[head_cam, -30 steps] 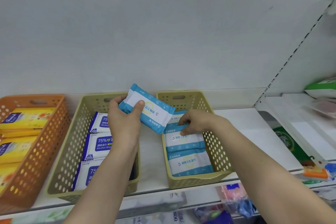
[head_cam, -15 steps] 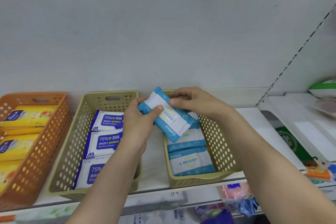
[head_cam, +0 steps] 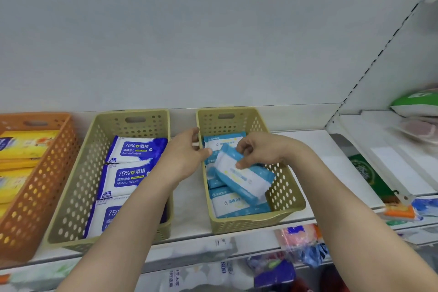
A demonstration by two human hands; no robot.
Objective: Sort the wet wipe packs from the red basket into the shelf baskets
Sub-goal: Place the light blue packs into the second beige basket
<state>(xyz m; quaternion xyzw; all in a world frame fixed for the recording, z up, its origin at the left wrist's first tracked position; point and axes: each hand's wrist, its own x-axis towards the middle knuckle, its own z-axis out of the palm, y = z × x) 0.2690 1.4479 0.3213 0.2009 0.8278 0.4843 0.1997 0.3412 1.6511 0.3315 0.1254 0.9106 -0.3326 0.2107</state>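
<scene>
Head view, landmark = right beige basket (head_cam: 288, 193) on the white shelf (head_cam: 331, 163).

Held pack (head_cam: 241, 176): light blue wrapper with a white central panel and small print, soft and slightly creased, lying tilted with its long axis running diagonally. It sits inside the right beige basket, on top of the packs already there.

Hands: right hand (head_cam: 258, 152) pinches the upper end of the pack between thumb and curled fingers. Left hand (head_cam: 183, 156) is at the basket's left wall, fingers extended and relaxed, thumb tip near the pack's upper left corner; contact with the pack cannot be confirmed.

Change vs. 0.5 s ago: the pack was then held up above the basket rim with the left hand gripping it; it is now lower, down among the stacked packs, carried by the right hand, and the left hand has let go.

Containers:
- Right beige basket: light blue wipe packs (head_cam: 233, 204) matching the held one, laid flat in a row.
- Second beige basket (head_cam: 78, 187), just left of the landmark: dark blue and white "75% Alcohol Wipes" packs (head_cam: 132, 176).
- Orange basket (head_cam: 35, 199), farther left: yellow packs (head_cam: 21, 147).
</scene>
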